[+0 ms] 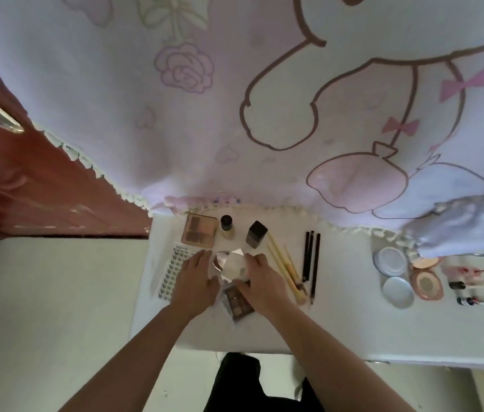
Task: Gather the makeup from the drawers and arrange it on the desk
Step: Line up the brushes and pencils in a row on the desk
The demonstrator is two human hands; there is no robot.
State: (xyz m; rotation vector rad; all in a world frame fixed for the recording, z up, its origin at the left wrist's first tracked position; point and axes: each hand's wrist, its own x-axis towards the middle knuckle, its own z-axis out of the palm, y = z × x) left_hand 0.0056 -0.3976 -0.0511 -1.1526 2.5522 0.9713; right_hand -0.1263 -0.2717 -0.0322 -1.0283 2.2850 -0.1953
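My right hand (260,281): curled around the open eyeshadow palette (238,301) on the desk (347,310), likely squaring it. My left hand (196,282): flat, empty, steadying just left of palette. Brushes (286,269) just right, grouped by kind.

On the worktop (338,322) we count two eyeshadow palettes, a far palette (199,233) and a near palette (239,300); two bottles, a round-capped bottle (226,227) and a square dark bottle (256,234); three black pencils (310,257); three yellow-handled brushes (287,267), as far as we can tell; two round pots (389,260); one open compact (426,286); one sticker sheet (178,263). The small tubes (472,283) are too blurred to count.
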